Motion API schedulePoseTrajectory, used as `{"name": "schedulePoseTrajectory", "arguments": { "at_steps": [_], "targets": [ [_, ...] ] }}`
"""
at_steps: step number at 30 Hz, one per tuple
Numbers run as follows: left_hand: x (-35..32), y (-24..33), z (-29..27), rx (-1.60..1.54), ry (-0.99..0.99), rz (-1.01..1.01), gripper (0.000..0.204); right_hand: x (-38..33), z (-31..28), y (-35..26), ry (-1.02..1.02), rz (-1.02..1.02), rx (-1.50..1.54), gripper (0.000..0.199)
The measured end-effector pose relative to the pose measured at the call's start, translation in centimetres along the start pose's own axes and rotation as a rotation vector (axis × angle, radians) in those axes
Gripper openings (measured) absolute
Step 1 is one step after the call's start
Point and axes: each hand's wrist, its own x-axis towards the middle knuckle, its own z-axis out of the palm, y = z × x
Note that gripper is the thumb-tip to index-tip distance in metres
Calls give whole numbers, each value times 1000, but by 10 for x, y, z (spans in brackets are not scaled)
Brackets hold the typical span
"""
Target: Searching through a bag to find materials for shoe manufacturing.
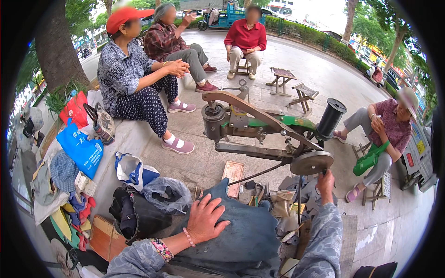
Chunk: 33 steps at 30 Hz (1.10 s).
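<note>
- Fingers (211, 209) of the left hand (204, 220) lie spread flat on blue denim fabric (241, 231) draped over the lap.
- Right hand (326, 185) fingers curl around the handwheel (310, 162) crank of the cobbler's sewing machine (259, 125).

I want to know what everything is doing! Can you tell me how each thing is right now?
left hand: open, pressed flat on the blue-grey fabric
right hand: gripping the handle under the handwheel
sewing machine: upright, arm bare
black thread spool: standing tilted on the machine
blue-and-white bag: open on the ground
two wooden stools: unoccupied
</note>
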Motion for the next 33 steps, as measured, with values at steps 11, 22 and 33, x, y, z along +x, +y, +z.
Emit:
{"name": "schedulePoseTrajectory", "arguments": {
  "at_steps": [11,22,33],
  "targets": [
    [3,1,3,13,-25,7,44,22,-30,-174,-460,217,377,33],
    [5,4,6,19,-20,23,44,3,-4,-46,-424,319,8,30],
    [6,4,8,34,-42,21,44,55,-78,-160,-344,234,281,28]
  ]
}}
